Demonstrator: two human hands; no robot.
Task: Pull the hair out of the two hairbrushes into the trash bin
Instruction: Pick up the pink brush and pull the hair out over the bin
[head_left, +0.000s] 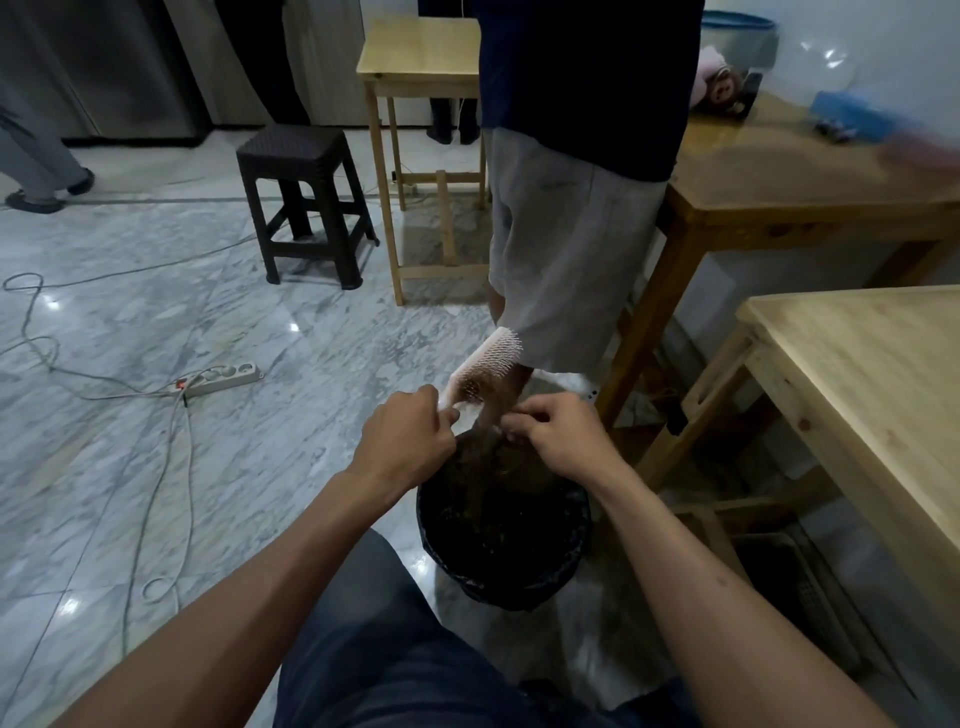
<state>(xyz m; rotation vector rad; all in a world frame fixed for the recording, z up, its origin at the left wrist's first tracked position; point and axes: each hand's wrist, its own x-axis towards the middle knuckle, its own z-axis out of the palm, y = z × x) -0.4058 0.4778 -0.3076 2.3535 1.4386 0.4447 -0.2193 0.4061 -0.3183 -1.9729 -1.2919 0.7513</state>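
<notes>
1. A grey-veined marble floor (156, 322) fills the room, crossed by loose cables, with pale wooden furniture along the right side.

2. Nearest the camera, at 6 o'clock, the seated person's dark trousers (395, 649) and both bare forearms reach forward over the floor.

3. Just beyond the knees, a black-lined trash bin (571, 525) stands on the floor, already holding a mass of brown hair.

4. Directly above the bin, the left hand (405, 441) has its grip curled tight around the handle of a pink hairbrush (485, 361), whose head tilts up toward 1 o'clock with pale bristles showing.

5. The right hand (558, 436), just beside the left at 3 o'clock of it, has its grip pinched on a brown tuft of hair (493, 410) that stretches from the lower bristles down toward the bin.

6. At 3 o'clock, a light wooden worktop (872, 384) runs along the frame's edge.

7. At 9 o'clock, a white power strip (223, 379) lies on the floor.

8. Farther off at 12 o'clock, a bystander in grey shorts (561, 249) stands just behind the bin; a dark plastic stool (301, 202) sits at 11 o'clock, a tall wooden stand (421, 57) behind it.
</notes>
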